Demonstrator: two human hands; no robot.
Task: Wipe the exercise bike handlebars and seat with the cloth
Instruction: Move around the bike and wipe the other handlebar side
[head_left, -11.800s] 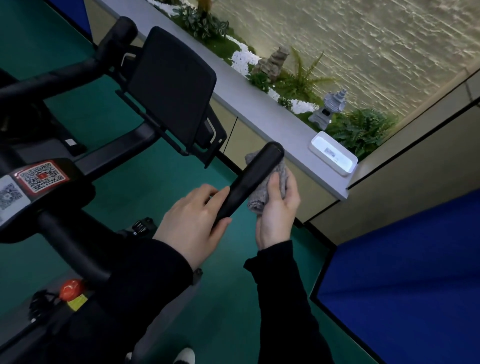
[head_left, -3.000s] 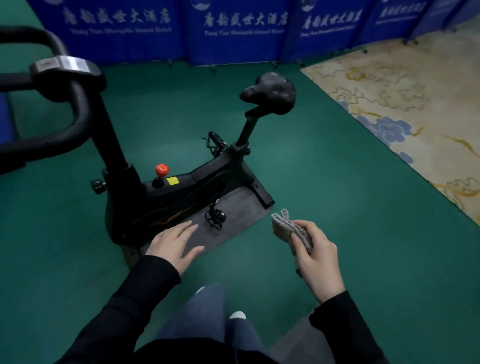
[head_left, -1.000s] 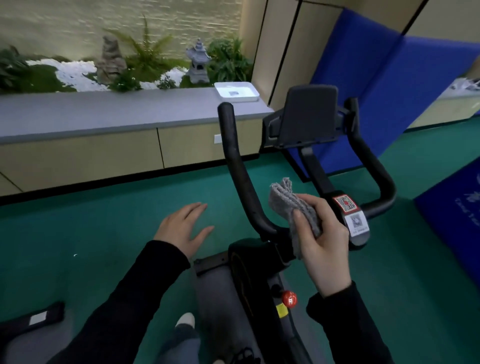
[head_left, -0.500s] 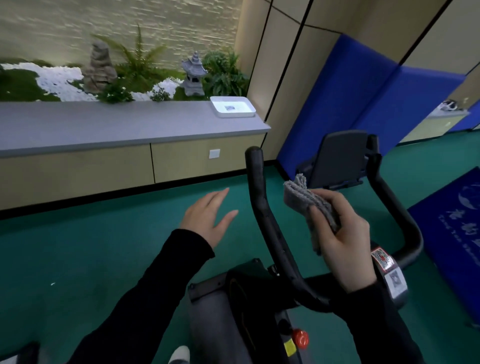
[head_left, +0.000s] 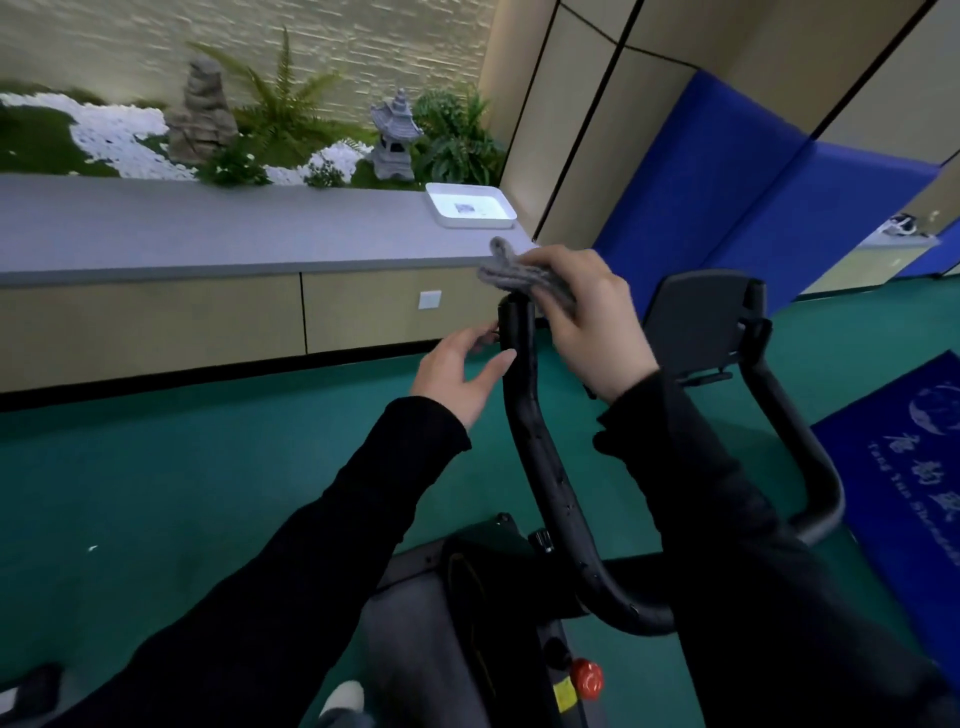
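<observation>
The black exercise bike's left handlebar (head_left: 540, 457) rises in the middle of the view, and the right handlebar (head_left: 795, 441) curves up at the right. My right hand (head_left: 587, 317) grips a folded grey cloth (head_left: 511, 273) and holds it over the tip of the left handlebar. My left hand (head_left: 460, 371) is beside that tip on its left, fingers relaxed, the thumb close to the bar. A black console (head_left: 701, 322) stands between the bars. The seat is out of view.
A grey counter (head_left: 208, 228) with a white tray (head_left: 470, 205) runs along the wall ahead, with plants and stone ornaments behind. Blue padded panels (head_left: 753, 208) stand at the right. A red knob (head_left: 587, 678) sits low on the bike frame. Green carpet lies all around.
My right hand has lifted the cloth from beside the console up to the tip of the left handlebar. My left hand has moved in close to the bar.
</observation>
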